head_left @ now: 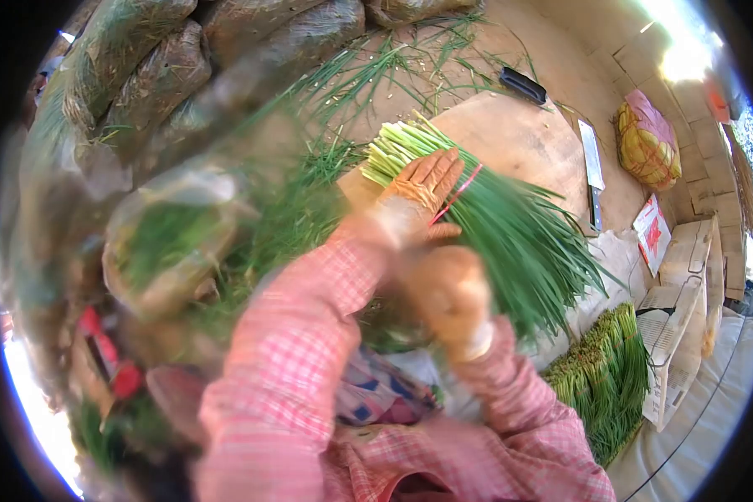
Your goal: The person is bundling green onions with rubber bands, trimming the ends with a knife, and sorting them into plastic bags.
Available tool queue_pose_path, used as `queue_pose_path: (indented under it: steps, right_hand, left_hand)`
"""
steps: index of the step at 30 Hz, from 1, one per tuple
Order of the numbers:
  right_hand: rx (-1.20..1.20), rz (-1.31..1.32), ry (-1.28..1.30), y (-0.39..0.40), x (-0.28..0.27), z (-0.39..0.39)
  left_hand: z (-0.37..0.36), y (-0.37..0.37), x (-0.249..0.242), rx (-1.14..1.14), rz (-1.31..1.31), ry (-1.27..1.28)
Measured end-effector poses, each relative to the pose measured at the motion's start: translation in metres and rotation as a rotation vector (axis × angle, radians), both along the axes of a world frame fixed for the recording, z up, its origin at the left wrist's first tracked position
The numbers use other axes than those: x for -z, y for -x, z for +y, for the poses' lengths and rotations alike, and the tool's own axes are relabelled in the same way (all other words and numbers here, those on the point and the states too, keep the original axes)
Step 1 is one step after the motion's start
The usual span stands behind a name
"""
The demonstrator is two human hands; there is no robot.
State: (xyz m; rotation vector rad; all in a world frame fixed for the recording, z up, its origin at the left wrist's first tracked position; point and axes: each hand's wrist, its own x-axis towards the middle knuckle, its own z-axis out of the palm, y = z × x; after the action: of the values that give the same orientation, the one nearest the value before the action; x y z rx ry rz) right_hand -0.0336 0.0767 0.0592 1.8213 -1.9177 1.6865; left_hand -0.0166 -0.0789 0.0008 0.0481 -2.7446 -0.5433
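Observation:
A thick bunch of green chives (510, 234) lies across the near edge of a round wooden chopping block (519, 138), cut ends pointing up-left. My left hand (422, 184) presses on the bunch near the pale stems. A red band (458, 192) runs across the bunch beside that hand. My right hand (452, 293), gloved and blurred, is closed close to the bunch's underside; whether it grips the band or the bunch is unclear. Both arms wear pink checked sleeves.
A cleaver (592, 171) lies on the block's right side. A dark flat object (523, 84) sits behind the block. Tied chive bunches (602, 376) are stacked at lower right beside a white crate (673, 335). Sacks of greens (159, 75) are piled at upper left. A yellow mesh bag (644, 142) sits at right.

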Motion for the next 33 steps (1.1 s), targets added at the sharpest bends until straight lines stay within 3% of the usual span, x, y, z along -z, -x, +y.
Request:
queue_pose_path:
  steps: [1, 2, 4, 6, 8, 16, 21, 28, 31, 33]
  right_hand:
    - [0.028, -0.24, 0.093, 0.009, -0.001, -0.004]
    - [0.182, -0.107, -0.004, 0.024, 0.008, 0.0]
    - [0.347, -0.072, -0.143, 0.041, 0.01, -0.001]
    - [0.368, -0.262, -0.224, 0.051, -0.003, -0.006]
    - [0.335, -0.22, -0.294, 0.062, 0.002, -0.027]
    - [0.41, 0.323, -0.725, 0.07, 0.045, -0.101]
    - [0.399, 0.424, -0.707, 0.066, 0.064, -0.113]
    - [0.414, 0.537, -0.837, 0.059, 0.052, -0.124]
    - [0.156, -0.004, -0.345, 0.063, 0.025, -0.132]
    - [-0.002, -0.512, -0.272, 0.053, -0.029, -0.14]
  left_hand:
    - [-0.005, -0.005, -0.006, 0.045, -0.008, -0.007]
    - [-0.015, -0.011, -0.012, 0.041, 0.006, 0.054]
    - [-0.04, -0.019, -0.011, -0.206, 0.157, -0.299]
    - [-0.063, -0.028, -0.007, -0.379, 0.221, -0.585]
    - [-0.083, -0.034, -0.001, -0.486, 0.206, -0.792]
    - [-0.08, -0.017, 0.015, -0.525, 0.206, -0.784]
    - [-0.086, -0.014, 0.034, -0.465, 0.146, -1.051]
    - [-0.088, -0.016, 0.038, -0.413, 0.15, -1.086]
    - [-0.089, -0.012, 0.044, -0.412, 0.195, -1.108]
    - [-0.091, -0.007, 0.057, -0.377, 0.229, -1.216]
